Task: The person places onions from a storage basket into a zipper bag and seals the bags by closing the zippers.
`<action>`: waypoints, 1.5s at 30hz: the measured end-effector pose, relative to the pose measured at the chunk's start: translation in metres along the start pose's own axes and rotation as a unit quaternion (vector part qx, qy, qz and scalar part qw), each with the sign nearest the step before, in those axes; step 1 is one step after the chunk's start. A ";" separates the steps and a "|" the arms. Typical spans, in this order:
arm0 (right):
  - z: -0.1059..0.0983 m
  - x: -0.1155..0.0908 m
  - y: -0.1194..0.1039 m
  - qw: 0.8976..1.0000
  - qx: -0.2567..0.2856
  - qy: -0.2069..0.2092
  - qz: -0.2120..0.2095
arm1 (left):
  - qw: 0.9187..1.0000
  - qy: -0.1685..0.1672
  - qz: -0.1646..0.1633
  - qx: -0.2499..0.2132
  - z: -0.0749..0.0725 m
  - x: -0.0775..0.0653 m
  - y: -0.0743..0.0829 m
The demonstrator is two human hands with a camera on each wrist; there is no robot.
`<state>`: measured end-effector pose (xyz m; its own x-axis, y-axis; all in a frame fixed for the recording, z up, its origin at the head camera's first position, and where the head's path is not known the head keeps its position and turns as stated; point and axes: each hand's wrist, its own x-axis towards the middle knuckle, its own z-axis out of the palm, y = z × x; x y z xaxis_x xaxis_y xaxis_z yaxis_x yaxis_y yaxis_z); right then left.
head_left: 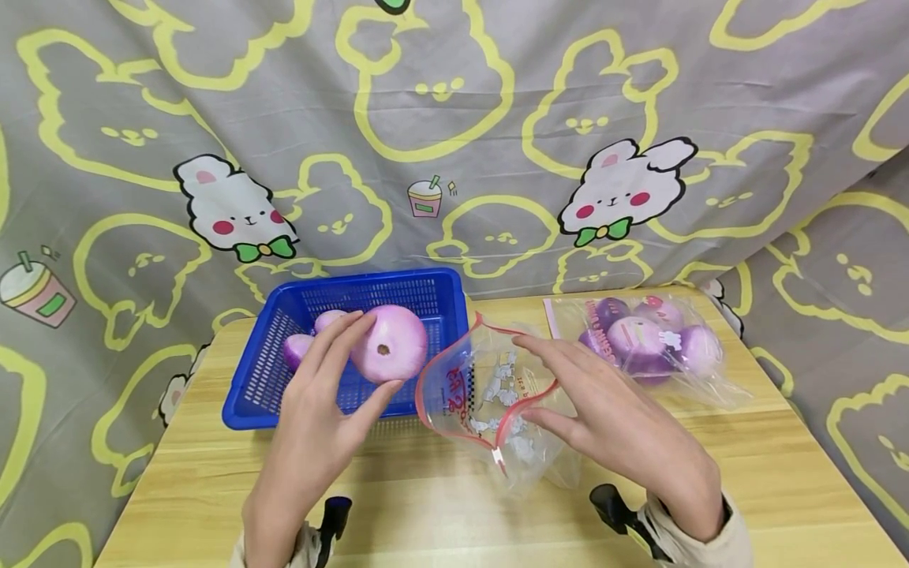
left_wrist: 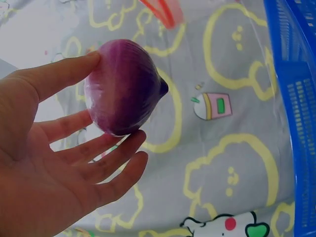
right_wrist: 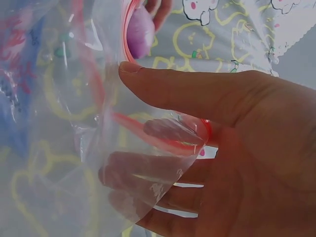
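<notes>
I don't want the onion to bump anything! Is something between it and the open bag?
Nothing visible blocks the opening. The onion, in the left hand, is just left of the red rim of the bag, so that edge may need clearing.

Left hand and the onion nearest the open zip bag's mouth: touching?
Touching. The left wrist view shows the left hand's thumb tip pressed on the red onion, no gap between.

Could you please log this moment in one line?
left hand: holds round purple onion; right hand: holds clear red-rimmed plastic bag, mouth open; blue rectangular plastic basket: onions inside
</notes>
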<state>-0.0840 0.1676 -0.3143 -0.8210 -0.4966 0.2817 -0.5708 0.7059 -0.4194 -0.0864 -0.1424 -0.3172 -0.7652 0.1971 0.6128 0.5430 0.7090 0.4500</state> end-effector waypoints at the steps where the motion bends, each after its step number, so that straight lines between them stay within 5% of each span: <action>1: 0.000 0.000 0.000 1.000 0.000 0.002 0.000 | 1.000 -0.003 0.003 -0.002 0.000 -0.001 0.003; 16: 0.001 -0.003 -0.001 0.999 -0.010 0.038 -0.008 | 0.996 -0.079 0.044 -0.013 0.009 -0.008 0.029; 27: -0.001 -0.003 -0.004 0.998 -0.006 0.055 -0.029 | 0.990 -0.120 0.068 -0.011 0.017 -0.011 0.032; 38: -0.003 -0.001 -0.007 0.997 -0.002 0.069 -0.042 | 0.988 -0.124 0.088 0.011 0.022 -0.009 0.031; 45: -0.004 0.000 -0.008 0.994 -0.007 0.096 -0.053 | 0.986 -0.144 0.079 0.032 0.025 -0.010 0.029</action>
<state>-0.0791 0.1640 -0.3080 -0.7423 -0.4643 0.4832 -0.6532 0.6620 -0.3674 -0.0719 -0.1070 -0.3268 -0.7442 0.4855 0.4587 0.6472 0.6941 0.3154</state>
